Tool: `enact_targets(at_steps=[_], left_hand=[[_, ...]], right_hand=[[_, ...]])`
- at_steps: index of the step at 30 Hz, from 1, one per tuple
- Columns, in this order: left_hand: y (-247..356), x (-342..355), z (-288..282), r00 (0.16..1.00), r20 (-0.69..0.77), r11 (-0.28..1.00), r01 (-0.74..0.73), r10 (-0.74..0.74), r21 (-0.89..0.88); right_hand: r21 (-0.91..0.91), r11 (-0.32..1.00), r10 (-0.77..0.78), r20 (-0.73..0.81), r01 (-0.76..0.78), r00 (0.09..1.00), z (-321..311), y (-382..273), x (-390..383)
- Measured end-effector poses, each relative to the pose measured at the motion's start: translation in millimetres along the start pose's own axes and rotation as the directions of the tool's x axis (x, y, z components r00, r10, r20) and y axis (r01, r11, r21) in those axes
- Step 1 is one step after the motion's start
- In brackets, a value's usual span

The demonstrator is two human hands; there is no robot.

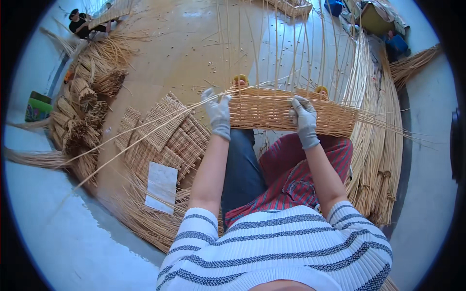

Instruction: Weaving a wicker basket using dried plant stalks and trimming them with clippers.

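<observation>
A long, narrow woven wicker panel [272, 115] lies across my lap, with tall upright stakes rising from its far edge. Gloved in pale grey, my left hand [217, 112] is at the panel's left end, its fingers closed round long wicker strands [145, 127] that trail off to the lower left. My right hand [305, 119], in a matching glove, grips the far edge of the panel right of its middle, fingers bent over the weave. What lies under those fingers is hidden. Loose strand ends [388, 125] stick out past the panel's right end.
Finished woven panels [167, 128] are stacked on the floor at left beside a white sheet [161, 186]. Cane bundles [87, 104] line the left wall; long canes [371, 145] lie at right. Another person [82, 24] sits far left. A wicker tray [293, 7] is at the back.
</observation>
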State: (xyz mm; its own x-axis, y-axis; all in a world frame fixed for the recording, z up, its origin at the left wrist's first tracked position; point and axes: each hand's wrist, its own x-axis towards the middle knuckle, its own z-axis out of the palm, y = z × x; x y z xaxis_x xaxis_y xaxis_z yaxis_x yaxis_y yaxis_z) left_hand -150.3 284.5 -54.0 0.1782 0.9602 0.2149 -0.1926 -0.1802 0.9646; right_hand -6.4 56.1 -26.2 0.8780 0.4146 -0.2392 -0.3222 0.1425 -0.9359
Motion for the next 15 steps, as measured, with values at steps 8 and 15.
enact_targets(at_steps=[8, 15], left_hand=[[52.2, -67.2, 11.8, 0.701, 0.711, 0.779, -0.472, 0.05, 0.411], [65.7, -75.9, 29.5, 0.678, 0.711, 0.458, -0.58, -0.185, 0.673]], right_hand=[[-0.012, 1.0, -0.019, -0.191, 0.017, 0.981, 9.5, -1.7, -1.2], [-0.393, 0.482, -0.779, 0.217, 0.783, 0.588, 77.2, -63.5, 59.4]])
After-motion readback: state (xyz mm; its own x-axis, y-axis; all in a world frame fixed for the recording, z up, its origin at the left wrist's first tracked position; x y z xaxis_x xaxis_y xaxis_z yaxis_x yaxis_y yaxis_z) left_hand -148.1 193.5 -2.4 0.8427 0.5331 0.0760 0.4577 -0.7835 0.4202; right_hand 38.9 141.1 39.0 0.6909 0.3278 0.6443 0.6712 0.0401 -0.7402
